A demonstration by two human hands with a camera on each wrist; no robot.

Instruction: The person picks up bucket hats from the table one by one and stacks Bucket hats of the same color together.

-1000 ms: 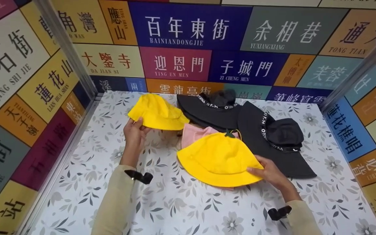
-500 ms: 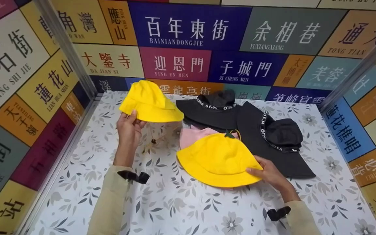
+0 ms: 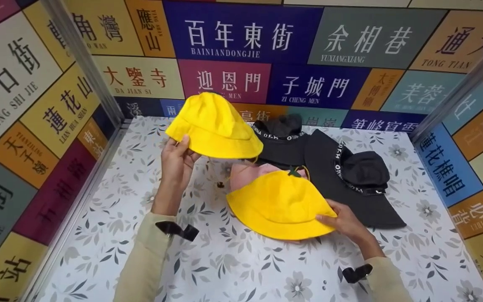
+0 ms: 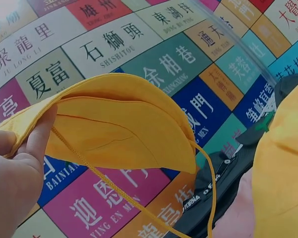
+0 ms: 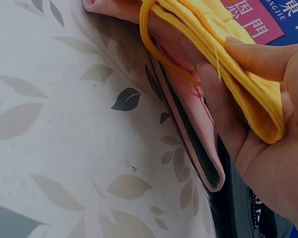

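My left hand pinches the brim of a yellow bucket hat, lifted above the table at the back left. In the left wrist view the hat's underside faces the camera, and a yellow chin cord hangs from it. My right hand grips the right brim edge of a second yellow bucket hat, thumb on top and fingers beneath. This hat has a small green leaf at its crown and overlaps a pink hat. The right wrist view shows the pink hat's edge under the fingers.
Two black bucket hats with lettered bands lie behind: one at the back, the other at the right. The floral-patterned table is bounded by walls of coloured street-name panels.
My left hand has raised its yellow hat off the pile, first leftward and up, then back to the right, its cord swinging free. My right hand and its hat have barely moved.
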